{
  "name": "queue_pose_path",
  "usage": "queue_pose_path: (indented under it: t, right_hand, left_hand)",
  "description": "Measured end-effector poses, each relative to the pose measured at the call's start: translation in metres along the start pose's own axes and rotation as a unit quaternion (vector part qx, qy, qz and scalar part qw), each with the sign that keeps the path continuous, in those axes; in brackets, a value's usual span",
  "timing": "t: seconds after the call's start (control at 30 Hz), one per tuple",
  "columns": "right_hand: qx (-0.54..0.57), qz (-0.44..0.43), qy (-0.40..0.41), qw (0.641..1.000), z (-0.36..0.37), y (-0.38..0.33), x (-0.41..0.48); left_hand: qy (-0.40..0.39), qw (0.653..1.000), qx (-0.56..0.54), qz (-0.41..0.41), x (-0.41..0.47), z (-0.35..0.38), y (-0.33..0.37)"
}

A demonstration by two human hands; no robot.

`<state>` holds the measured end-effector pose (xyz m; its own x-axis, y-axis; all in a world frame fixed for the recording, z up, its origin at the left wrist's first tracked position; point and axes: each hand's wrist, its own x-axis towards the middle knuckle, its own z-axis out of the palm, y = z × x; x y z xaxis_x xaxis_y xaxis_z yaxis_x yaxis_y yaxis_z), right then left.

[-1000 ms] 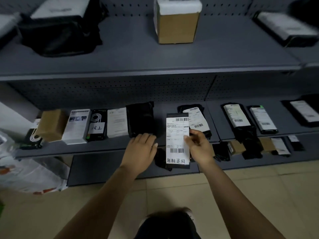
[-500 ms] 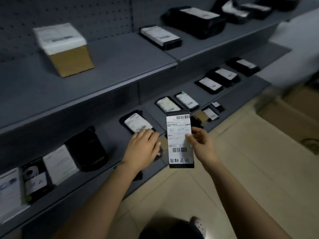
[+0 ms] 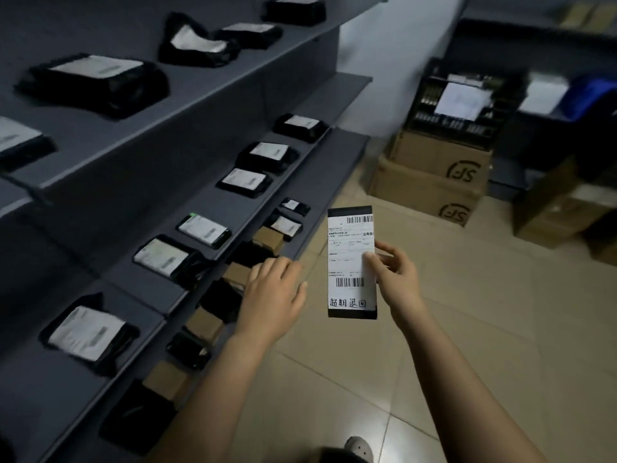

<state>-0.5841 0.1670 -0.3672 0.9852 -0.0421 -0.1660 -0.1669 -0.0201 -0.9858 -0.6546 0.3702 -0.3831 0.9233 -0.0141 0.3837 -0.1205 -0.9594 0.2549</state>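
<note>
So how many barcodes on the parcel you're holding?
2: one barcode at the top of the label, another lower, above the handwriting. The parcel may carry more behind.

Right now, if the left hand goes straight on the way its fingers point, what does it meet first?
Probably the black parcel on the lowest shelf, just ahead of the left hand; depth is unclear.

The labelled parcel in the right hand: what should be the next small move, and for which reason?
Probably bring the left hand across to the free left edge of the labelled parcel. The right hand pinches only its right edge, upright over the floor beside the lowest shelf. The left hand is open and holds nothing, so it could steady it.
</note>
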Motion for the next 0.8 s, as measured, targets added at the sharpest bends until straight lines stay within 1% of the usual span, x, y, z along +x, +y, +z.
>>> queue_pose_path:
  t: [0.1,0.33,0.47,0.6,0.8]
  right_hand:
    - [0.030,0.006,0.048,0.998,-0.057,0.003,0.029]
    - [0.085,0.026,0.121,0.989,-0.155,0.005,0.075]
    - [0.108,0.029,0.148,0.983,-0.188,0.002,0.109]
    - [0.107,0.030,0.183,0.977,-0.210,0.000,0.156]
    - [0.072,0.011,0.221,0.973,-0.233,-0.021,0.267]
  left_hand:
    - [0.011,0.999,-0.030,-0.015,0.026,0.034,0.046]
    - [-0.028,0.998,-0.039,0.043,0.103,0.087,0.122]
    - [-0.054,0.995,-0.046,0.071,0.150,0.114,0.150]
    - [-0.068,0.990,-0.067,0.105,0.207,0.147,0.170]
    - [-0.088,0.976,-0.098,0.172,0.328,0.208,0.189]
